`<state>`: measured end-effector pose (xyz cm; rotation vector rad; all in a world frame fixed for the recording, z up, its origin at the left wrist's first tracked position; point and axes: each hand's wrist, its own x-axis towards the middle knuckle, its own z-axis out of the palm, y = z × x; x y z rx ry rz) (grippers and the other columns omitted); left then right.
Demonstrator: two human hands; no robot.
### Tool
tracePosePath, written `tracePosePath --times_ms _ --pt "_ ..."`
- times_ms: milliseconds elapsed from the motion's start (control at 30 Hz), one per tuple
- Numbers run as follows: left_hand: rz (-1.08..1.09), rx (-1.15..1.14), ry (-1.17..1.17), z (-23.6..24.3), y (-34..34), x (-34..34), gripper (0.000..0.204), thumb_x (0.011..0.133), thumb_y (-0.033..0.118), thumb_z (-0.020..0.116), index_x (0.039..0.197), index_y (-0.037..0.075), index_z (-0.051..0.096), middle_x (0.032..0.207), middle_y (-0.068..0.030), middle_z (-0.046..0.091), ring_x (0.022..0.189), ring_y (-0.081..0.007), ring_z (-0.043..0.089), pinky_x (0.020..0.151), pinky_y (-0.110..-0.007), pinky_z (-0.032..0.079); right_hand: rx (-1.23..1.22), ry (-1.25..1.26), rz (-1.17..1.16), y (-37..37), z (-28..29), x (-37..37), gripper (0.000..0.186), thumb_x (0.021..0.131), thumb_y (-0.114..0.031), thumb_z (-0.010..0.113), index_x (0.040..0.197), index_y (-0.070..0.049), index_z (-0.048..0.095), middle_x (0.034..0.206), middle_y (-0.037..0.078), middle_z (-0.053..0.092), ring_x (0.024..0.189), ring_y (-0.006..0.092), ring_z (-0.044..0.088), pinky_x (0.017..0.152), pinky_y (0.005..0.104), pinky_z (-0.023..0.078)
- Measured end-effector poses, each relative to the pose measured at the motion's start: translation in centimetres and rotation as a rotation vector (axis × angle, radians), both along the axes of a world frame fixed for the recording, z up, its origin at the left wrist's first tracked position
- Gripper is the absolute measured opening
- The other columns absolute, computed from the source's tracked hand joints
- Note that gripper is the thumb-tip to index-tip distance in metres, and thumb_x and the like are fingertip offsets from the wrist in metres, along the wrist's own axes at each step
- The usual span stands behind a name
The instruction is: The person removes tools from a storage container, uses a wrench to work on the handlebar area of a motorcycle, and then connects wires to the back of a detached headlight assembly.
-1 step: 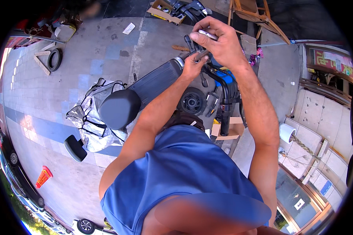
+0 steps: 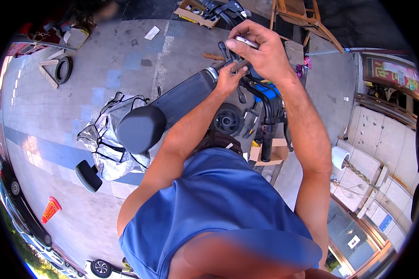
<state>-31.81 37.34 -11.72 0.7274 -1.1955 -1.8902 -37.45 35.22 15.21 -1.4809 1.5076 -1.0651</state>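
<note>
My right hand [image 2: 270, 52] is raised above the front of an electric scooter, with its fingers closed in a pinch on a small shiny silver metal piece [image 2: 247, 42]. Just below and to its left, my left hand [image 2: 229, 80] grips a grey rod-like part [image 2: 239, 65]; its exact kind I cannot make out. Both hands are close together over the black handlebar [image 2: 265, 104]. The scooter's long dark seat [image 2: 186, 96] runs to the lower left, ending in a rounded backrest [image 2: 140, 130]. Part of the handlebar area lies hidden behind my hands.
By my feet are a black wheel [image 2: 228, 119] and an open cardboard box [image 2: 278, 152]. A silver cover [image 2: 111, 151] drapes beside the backrest. Another box [image 2: 191, 16] and a wooden chair [image 2: 302, 16] stand ahead. A loose tyre [image 2: 63, 69] and a red cone [image 2: 51, 209] are left.
</note>
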Motion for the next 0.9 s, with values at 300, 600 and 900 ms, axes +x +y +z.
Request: tracePosePath --times_ms 300,600,900 --pt "0.201 -0.063 0.199 3.6 -0.4 -1.3 0.019 0.099 0.009 0.066 0.115 0.003 0.071 0.117 -0.0068 0.070 0.116 -0.0163 0.062 0.097 -0.036 0.051 0.249 0.345 0.594 -1.7 1.8 3.7 0.025 0.096 -0.028 0.069 0.102 -0.004 0.068 0.079 0.005 0.065 0.070 0.0142 0.059 0.066 0.0353 0.047" --pt "-0.031 -0.085 0.011 -0.1 -0.5 -0.6 0.024 0.098 0.010 0.066 0.119 0.000 0.066 0.112 -0.0076 0.072 0.108 -0.0160 0.066 0.091 -0.036 0.053 -0.135 -0.885 -0.170 -0.6 -2.8 3.4 0.032 0.101 -0.021 0.064 0.130 -0.007 0.063 0.104 0.009 0.066 0.093 0.0179 0.063 0.083 0.0313 0.052" --pt "-0.104 -0.108 -0.046 0.5 -1.0 0.2 0.034 0.100 0.017 0.064 0.129 0.001 0.055 0.121 -0.0100 0.065 0.113 -0.0190 0.062 0.095 -0.037 0.051 0.202 -0.481 0.290 4.4 -1.1 1.7 0.022 0.095 -0.022 0.073 0.105 -0.003 0.069 0.094 0.007 0.070 0.092 0.0180 0.068 0.084 0.0366 0.055"
